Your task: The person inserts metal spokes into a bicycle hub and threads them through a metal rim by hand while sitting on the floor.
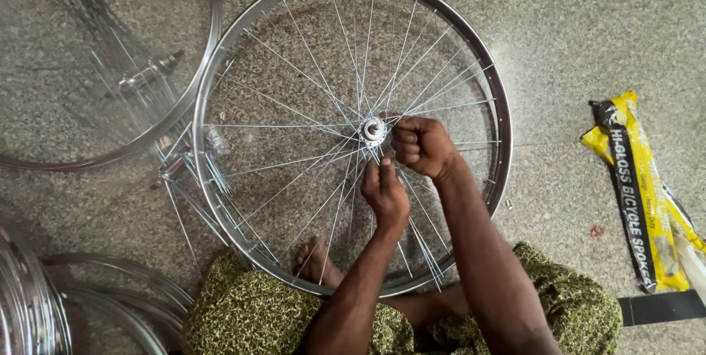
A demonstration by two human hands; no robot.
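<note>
Steel is catching the light across the wheel (351, 133), which is lying flat on the speckled floor (573, 24) right in front of the seated person. Its rim (213, 75) is running round thin spokes (294, 68) that are fanning out from the hub (373, 130) at the centre. The right hand (423, 145) is curling into a fist just beside the hub, fingers clamped together on the spokes there. The left hand (384, 192) is reaching up from below, its fingers pinching together around a spoke just under the hub; what exactly sits between the fingertips is too small to tell. Both forearms are crossing over the lower part of the wheel, and a bare foot (318, 261) is showing through the spokes near the rim's bottom edge. Green patterned cloth (243, 311) is covering the person's legs.

A second wheel (110, 61) is lying to the upper left, its edge touching the first and blurring in the frame. More rims (44, 303) are stacking at the lower left corner. A yellow and black packet (640, 186) is lying well apart on the floor to the right, with a small red ring (597, 231) near it.
</note>
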